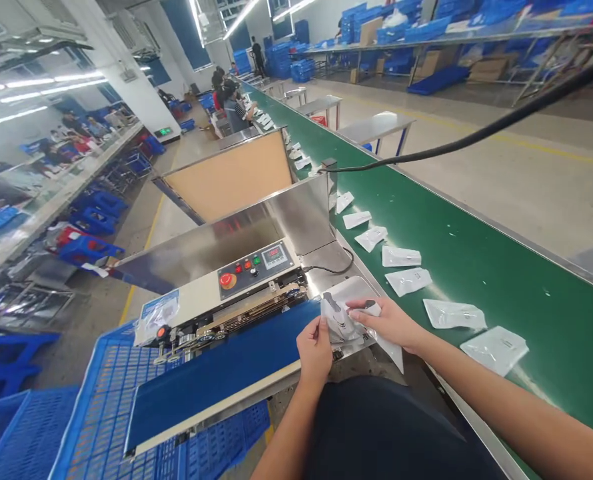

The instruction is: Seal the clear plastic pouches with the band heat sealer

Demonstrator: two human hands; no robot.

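Observation:
My left hand (315, 348) pinches the near edge of a white plastic pouch (337, 321) with grey markings, at the end of a band sealing machine (256, 263). At the pouch's right side is my right hand (387, 323), its fingers closed on a second white pouch (390, 351) that hangs down below the palm. The fingertips of this hand touch or nearly touch the first pouch; I cannot tell which. The machine's blue belt (226, 370) runs to the left of my hands. What is inside the pouches is hidden.
A green conveyor (481, 267) passes on my right, with a row of flat white pouches (409, 281) along its near edge. A black cable (456, 143) crosses above it. Blue crates (89, 400) stand at lower left. Several people (236, 110) sit farther up the line.

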